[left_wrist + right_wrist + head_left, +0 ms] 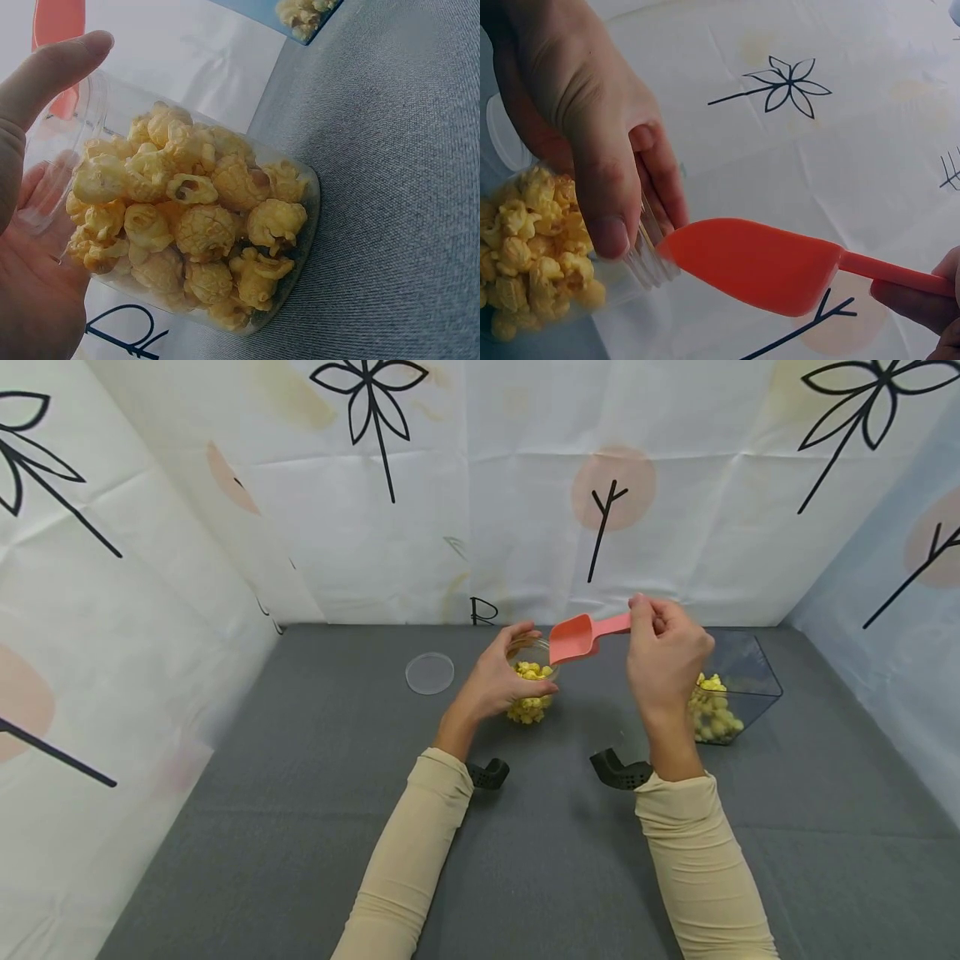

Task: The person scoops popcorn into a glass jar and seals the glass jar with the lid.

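Note:
My left hand (491,681) holds a clear plastic jar (309,232) near its rim, thumb on one side and fingers on the other. Yellow popcorn (202,229) fills much of the jar, which stands on the grey table. In my right hand (667,647) is a pink-red plastic scoop (574,638), gripped by its handle. The scoop's tip is right at the jar's mouth, tilted down toward it, and no popcorn shows in its bowl in the head view. In the right wrist view, the scoop's underside (757,262) faces the camera.
A clear rectangular bin (753,672) with more popcorn (716,717) stands at the right, partly behind my right hand. Left of the jar lies a round clear lid (430,674). A white printed cloth (510,552) rises behind the grey table (300,843).

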Motion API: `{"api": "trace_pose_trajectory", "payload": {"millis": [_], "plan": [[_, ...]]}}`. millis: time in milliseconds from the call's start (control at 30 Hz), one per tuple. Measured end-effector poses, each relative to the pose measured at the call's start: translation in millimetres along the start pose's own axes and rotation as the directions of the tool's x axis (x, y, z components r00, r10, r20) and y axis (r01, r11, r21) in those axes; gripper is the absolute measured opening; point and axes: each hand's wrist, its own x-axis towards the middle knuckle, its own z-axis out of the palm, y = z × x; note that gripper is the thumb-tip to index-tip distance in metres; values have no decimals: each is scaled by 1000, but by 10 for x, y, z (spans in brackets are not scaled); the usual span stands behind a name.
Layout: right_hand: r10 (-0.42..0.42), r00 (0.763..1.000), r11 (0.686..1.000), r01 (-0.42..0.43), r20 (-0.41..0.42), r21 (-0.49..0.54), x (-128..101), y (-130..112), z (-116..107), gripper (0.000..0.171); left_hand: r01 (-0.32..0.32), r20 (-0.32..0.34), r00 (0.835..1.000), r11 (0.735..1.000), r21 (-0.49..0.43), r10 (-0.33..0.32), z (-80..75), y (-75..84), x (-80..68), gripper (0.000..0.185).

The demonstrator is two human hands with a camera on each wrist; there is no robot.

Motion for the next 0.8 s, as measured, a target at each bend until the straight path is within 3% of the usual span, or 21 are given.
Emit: {"api": "trace_pose_trajectory", "payload": {"millis": [267,400,500,700,800], "plan": [[106,988,992,-97,110,-85,77,48,-101,33,-6,2,1000,1000,-8,6,-7,7,5,99],[214,960,973,-225,181,46,133,64,-205,32,-13,5,1000,1000,-10,13,-10,9,5,99],[276,941,937,-308,195,166,181,59,-273,28,-17,9,1000,1000,-15,17,-11,6,2,98],[387,909,844,-417,154,337,268,49,-411,16,-11,6,1000,1000,-11,11,-13,-6,-17,99],[415,904,817,-421,107,394,306,49,-504,15,-12,9,1000,1000,-16,12,-14,-14,-19,99]]}}
